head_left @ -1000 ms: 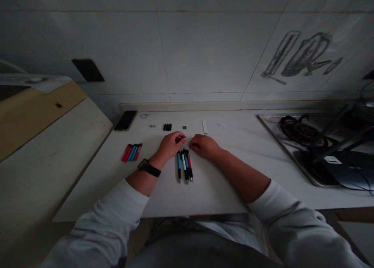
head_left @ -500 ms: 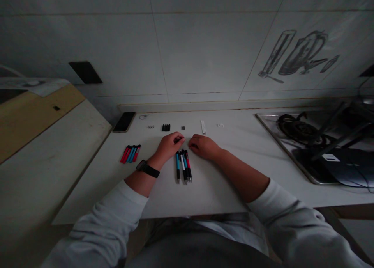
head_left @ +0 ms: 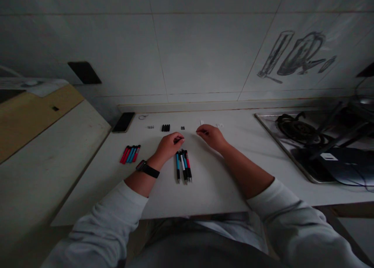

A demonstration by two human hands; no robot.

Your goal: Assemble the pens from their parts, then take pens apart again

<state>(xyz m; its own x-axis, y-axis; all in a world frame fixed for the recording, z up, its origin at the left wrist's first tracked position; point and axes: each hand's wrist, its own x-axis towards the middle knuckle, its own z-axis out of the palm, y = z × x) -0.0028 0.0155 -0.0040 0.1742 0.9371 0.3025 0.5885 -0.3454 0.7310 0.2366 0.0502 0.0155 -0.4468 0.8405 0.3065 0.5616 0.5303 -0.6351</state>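
Note:
Several assembled pens (head_left: 183, 165) with blue, white and red barrels lie side by side on the white counter (head_left: 210, 182). My left hand (head_left: 170, 144), a black watch on its wrist, rests just behind them and pinches a small dark pen part. My right hand (head_left: 210, 135) is farther back, fingers curled at the white refills (head_left: 201, 122); what it grips is unclear. Along the back lie tiny springs (head_left: 150, 126), black tips (head_left: 166, 127) and a small dark piece (head_left: 182, 127). Red and blue barrels (head_left: 130, 153) lie to the left.
A phone (head_left: 123, 122) lies at the counter's back left corner. A gas hob (head_left: 309, 139) with a dark flat object on it takes up the right side. A lower wooden surface (head_left: 35, 116) stands to the left. Tiled wall rises behind.
My right hand has moved away from beside the left hand, back and to the right, onto the white refills. The left hand has stayed put.

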